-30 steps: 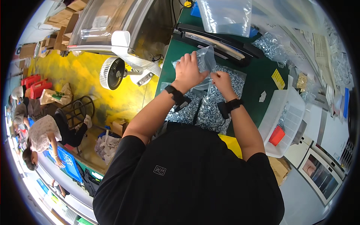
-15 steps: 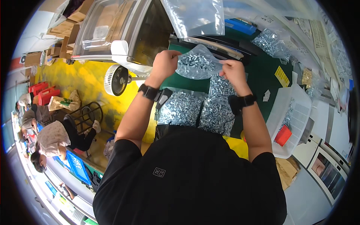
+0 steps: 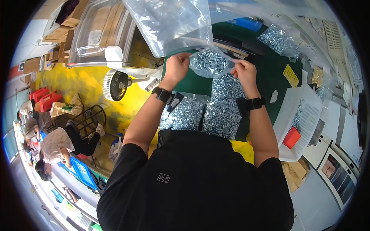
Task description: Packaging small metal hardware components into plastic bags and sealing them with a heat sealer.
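My left hand (image 3: 177, 68) and my right hand (image 3: 245, 73) hold a small clear plastic bag (image 3: 209, 62) filled with small silver metal parts, one hand at each end, above the green table mat (image 3: 269, 75). Both wrists wear black bands. Below the held bag lie more clear bags of the same silver parts (image 3: 200, 113), close to my body. A large empty clear bag (image 3: 169, 23) hangs just above my left hand.
A white basket (image 3: 304, 119) with a red scoop (image 3: 291, 138) stands at the right. Another bag of silver parts (image 3: 275, 38) lies far right on the mat. A white fan (image 3: 115, 84) sits left of the table. Other people crouch on the floor at lower left (image 3: 54, 144).
Both hands have lifted the small bag of parts up off the pile and away from my body, and now hold it stretched between them.
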`<state>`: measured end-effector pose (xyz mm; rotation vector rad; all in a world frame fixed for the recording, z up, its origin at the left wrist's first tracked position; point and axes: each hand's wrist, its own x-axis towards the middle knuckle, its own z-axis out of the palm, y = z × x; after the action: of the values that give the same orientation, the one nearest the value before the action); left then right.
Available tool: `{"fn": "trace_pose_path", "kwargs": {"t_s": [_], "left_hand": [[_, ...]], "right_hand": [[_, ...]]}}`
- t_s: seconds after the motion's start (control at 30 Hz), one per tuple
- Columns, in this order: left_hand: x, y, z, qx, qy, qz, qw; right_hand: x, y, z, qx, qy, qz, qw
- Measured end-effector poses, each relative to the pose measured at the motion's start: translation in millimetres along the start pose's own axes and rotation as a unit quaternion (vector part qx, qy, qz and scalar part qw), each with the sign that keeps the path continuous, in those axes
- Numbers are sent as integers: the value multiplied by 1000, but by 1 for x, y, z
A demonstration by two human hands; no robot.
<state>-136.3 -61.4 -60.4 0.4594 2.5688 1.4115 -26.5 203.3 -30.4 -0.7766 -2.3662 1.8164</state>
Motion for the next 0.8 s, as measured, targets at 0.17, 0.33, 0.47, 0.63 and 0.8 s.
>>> {"fn": "trace_pose_path", "kwargs": {"t_s": [0.17, 0.33, 0.47, 0.63, 0.8], "left_hand": [[3, 15, -4, 66, -27, -7, 997], [15, 6, -3, 69, -13, 11, 997], [13, 4, -7, -71, -68, -30, 995], [-7, -48, -14, -165, -70, -49, 983], [-7, -36, 1, -102, -92, 123, 983]], "right_hand": [[7, 0, -4, 9, 6, -7, 1000], [10, -3, 0, -17, -30, -32, 999], [5, -1, -2, 31, -70, -39, 996], [5, 34, -29, -34, -45, -58, 997], [10, 39, -16, -108, -43, -208, 971]]}}
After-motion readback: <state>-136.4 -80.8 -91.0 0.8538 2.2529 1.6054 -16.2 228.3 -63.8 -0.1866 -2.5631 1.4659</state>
